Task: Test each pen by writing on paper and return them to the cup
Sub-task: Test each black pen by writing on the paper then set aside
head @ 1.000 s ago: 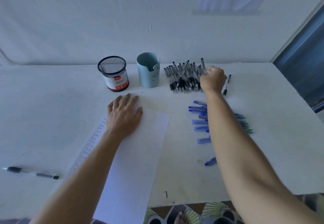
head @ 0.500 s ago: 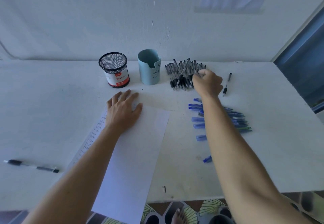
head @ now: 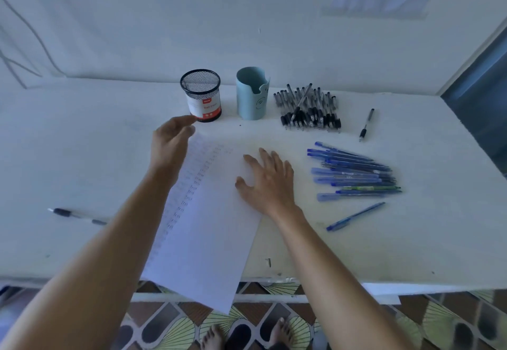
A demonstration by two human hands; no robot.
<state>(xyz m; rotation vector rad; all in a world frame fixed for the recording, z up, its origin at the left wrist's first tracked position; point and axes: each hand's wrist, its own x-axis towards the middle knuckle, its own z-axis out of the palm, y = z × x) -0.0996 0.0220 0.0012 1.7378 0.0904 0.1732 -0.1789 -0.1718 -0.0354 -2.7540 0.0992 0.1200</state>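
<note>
On the white table [head: 82,144], a lone black pen [head: 76,216] lay far to the left, well apart from everything else. The left hand [head: 171,141] hovered at the far left corner of the paper [head: 208,226], its fingers loose and holding nothing; motion blur made it hard to say whether it touched the sheet. Just beyond its fingertips stood the black mesh cup [head: 201,96], upright, with a red and white label. The paper lay at an angle, its near end hanging over the table edge, with a column of small scribbles down its left side. The pale blue cup [head: 252,93] stood upright beside the mesh cup. The right hand [head: 267,179] rested flat on the paper's right edge, fingers spread and holding no pen. Farther right, a pile of black pens [head: 308,108] lay next to the blue cup, and a single black pen [head: 366,124] sat apart from it. Nearer, a spread of blue pens [head: 354,171] lay beside the right hand, with one stray blue pen [head: 355,216] just below them.
</note>
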